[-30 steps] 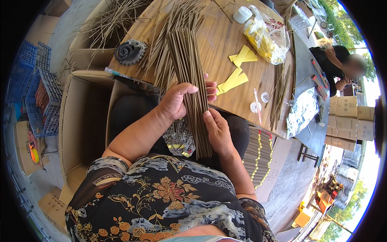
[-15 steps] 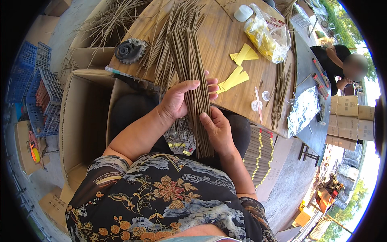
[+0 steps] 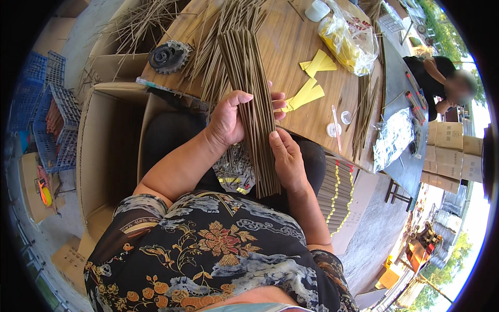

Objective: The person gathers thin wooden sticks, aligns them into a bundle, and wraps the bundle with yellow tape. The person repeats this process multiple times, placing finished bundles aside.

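Observation:
A bundle of thin brown sticks [image 3: 248,78], like incense sticks, slants across my lap at the near edge of the wooden table. My left hand [image 3: 231,117] cradles it from beneath, thumb on top and fingertips showing past the far side. Lower down, my right hand [image 3: 287,160] grips the bundle's right side with the thumb over the front; its other fingers are partly hidden. Beyond the bundle, more loose sticks [image 3: 208,62] lie in a pile on the table. Yellow paper strips [image 3: 306,96] rest just right of my left fingertips.
A dark toothed metal disc [image 3: 170,56] sits at the table's left. To the right are a clear bag [image 3: 349,39] with yellow contents and a small round container [image 3: 333,129]. An open cardboard box [image 3: 112,156] stands left of me. Another person [image 3: 439,78] works at far right.
The bundle has tilted slightly more upright and spread a little at its lower end. My right hand has shifted a bit up and right along with it.

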The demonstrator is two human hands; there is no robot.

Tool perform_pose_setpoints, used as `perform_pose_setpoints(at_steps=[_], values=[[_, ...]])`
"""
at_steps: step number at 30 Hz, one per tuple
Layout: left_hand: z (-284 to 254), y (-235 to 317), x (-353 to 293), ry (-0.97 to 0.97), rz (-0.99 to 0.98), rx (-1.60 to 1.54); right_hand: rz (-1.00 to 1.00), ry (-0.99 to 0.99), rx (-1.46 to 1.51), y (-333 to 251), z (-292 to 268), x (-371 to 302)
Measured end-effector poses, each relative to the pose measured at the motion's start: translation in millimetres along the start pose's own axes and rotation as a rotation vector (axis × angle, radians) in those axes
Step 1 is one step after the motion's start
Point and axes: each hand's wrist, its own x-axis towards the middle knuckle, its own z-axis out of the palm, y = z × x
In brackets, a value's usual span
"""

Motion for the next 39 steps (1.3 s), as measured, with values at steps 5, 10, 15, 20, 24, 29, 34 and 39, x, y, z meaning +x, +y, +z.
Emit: perform_pose_setpoints(at_steps=[5, 10, 15, 20, 24, 29, 34, 39], values=[[-6, 1, 1, 0.007, 0.004, -0.003, -0.137, 0.080, -0.080, 0, -2, 4], [-9, 2, 1, 0.002, 0.012, -0.004, -0.291, 0.373, -0.745, -25, 7, -4], [-3, 0, -1, 0.037, 0.032, 0.010, -0.445, 0.285, -1.055, -34, 18, 1], [-2, 0, -1, 0.073, 0.047, 0.045, -0.431, 0.271, -1.173, -36, 24, 9], [-2, 0, -1, 0.078, 0.046, 0.068, -0.424, 0.271, -1.151, -40, 27, 11], [0, 0, -3, 0.062, 0.045, 0.075, -0.397, 0.275, -1.116, -44, 27, 19], [-1, -2, -2, 0.053, 0.067, 0.120, -0.342, 0.266, -1.098, -45, 29, 21], [-2, -2, -1, 0.062, 0.072, 0.111, -0.366, 0.291, -1.099, -45, 30, 22]])
